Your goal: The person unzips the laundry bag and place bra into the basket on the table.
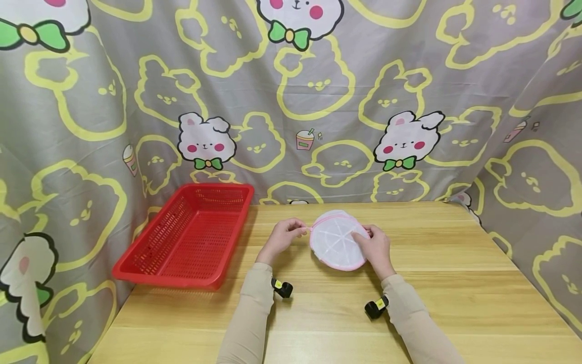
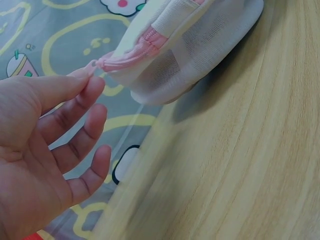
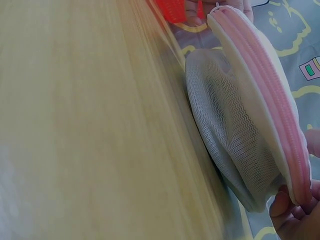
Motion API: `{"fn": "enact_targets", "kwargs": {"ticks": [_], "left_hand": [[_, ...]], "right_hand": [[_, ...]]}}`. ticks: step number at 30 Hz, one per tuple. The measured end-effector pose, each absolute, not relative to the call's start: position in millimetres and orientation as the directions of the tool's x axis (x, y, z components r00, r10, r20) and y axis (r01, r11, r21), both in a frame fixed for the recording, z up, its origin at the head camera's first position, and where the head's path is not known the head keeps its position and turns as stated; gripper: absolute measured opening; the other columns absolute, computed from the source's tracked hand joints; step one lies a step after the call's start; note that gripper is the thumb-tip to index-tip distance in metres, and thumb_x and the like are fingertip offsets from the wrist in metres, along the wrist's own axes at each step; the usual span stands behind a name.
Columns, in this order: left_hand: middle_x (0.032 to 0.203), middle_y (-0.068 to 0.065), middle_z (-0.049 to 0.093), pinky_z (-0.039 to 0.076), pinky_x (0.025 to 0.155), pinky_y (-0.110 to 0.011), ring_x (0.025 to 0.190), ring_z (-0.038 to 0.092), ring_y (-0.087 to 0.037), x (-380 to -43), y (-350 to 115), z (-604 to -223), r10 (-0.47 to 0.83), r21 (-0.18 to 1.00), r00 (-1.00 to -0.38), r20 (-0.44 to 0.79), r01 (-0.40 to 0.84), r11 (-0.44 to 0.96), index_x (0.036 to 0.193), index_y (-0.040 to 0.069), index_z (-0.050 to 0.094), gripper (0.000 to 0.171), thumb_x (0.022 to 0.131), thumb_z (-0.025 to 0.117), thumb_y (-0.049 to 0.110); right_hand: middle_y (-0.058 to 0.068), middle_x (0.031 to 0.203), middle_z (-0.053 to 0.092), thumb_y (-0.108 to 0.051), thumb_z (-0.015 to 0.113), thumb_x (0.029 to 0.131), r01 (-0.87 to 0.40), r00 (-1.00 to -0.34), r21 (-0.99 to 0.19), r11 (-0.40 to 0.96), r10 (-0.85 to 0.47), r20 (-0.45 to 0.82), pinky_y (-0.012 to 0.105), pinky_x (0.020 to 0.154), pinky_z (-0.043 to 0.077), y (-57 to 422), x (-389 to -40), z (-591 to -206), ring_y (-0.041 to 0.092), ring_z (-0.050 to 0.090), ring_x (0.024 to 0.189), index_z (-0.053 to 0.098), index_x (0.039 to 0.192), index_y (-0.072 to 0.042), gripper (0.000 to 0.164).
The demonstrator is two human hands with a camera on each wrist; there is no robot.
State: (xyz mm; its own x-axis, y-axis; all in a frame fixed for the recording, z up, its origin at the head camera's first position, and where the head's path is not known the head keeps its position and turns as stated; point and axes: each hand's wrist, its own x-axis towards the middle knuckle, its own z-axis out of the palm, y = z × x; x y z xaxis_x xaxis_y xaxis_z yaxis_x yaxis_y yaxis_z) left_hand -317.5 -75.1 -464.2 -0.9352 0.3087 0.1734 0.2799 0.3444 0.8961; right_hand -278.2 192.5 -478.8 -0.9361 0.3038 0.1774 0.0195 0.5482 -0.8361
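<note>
A round white mesh laundry bag [image 1: 334, 247] with pink trim is held up above the table between both hands. With thumb and index finger, my left hand [image 1: 283, 236] pinches the pink zipper pull [image 2: 91, 68] at the bag's left side; its other fingers are spread and loosely bent. My right hand [image 1: 377, 248] grips the right edge of the bag, thumb on the spoked top face and fingers beneath. From the right wrist view, the pink zipper [image 3: 275, 97] runs along the rim in a closed line, with grey-looking mesh [image 3: 225, 115] sagging below.
A red perforated plastic basket [image 1: 200, 247] stands on the left of the wooden table [image 1: 327, 318]. Behind and at both sides hangs a grey curtain [image 1: 254, 96] with cartoon rabbits. Each sleeve carries a small black wrist camera [image 1: 285, 289].
</note>
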Motion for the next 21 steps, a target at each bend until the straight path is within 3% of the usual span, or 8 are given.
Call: {"fn": "enact_targets", "kwargs": {"ticks": [8, 17, 21], "left_hand": [[0.091, -0.010, 0.071, 0.048, 0.073, -0.025, 0.079, 0.058, -0.009, -317.6, -76.4, -464.6, 0.325, 0.886, -0.932, 0.160, 0.281, 0.369, 0.099, 0.006, 0.070, 0.013, 0.094, 0.064, 0.016], [0.094, -0.014, 0.071, 0.051, 0.081, -0.040, 0.080, 0.057, -0.011, -316.3, -78.7, -463.1, 0.349, 0.892, -0.924, 0.153, 0.282, 0.354, 0.099, 0.006, 0.071, 0.015, 0.094, 0.064, 0.018], [0.094, -0.015, 0.071, 0.051, 0.080, -0.041, 0.080, 0.057, -0.011, -316.6, -78.9, -463.6, 0.354, 0.893, -0.923, 0.152, 0.282, 0.351, 0.099, 0.006, 0.071, 0.015, 0.094, 0.064, 0.018]], "right_hand": [[0.018, 0.097, 0.068, -0.027, 0.072, 0.083, 0.025, -0.933, -0.837, 0.547, 0.313, 0.176, 0.023, 0.067, 0.044, 191.8, -278.4, -479.5, 0.025, 0.060, 0.085, 0.067, 0.112, 0.001, 0.040], [0.015, 0.090, 0.066, -0.027, 0.072, 0.084, 0.020, -0.923, -0.847, 0.532, 0.335, 0.189, 0.022, 0.065, 0.043, 194.9, -279.0, -481.8, 0.021, 0.057, 0.078, 0.067, 0.108, 0.001, 0.038], [0.014, 0.090, 0.065, -0.028, 0.072, 0.084, 0.027, -0.923, -0.847, 0.530, 0.339, 0.183, 0.022, 0.065, 0.043, 195.7, -279.4, -482.3, 0.020, 0.057, 0.078, 0.067, 0.109, 0.001, 0.038]]}}
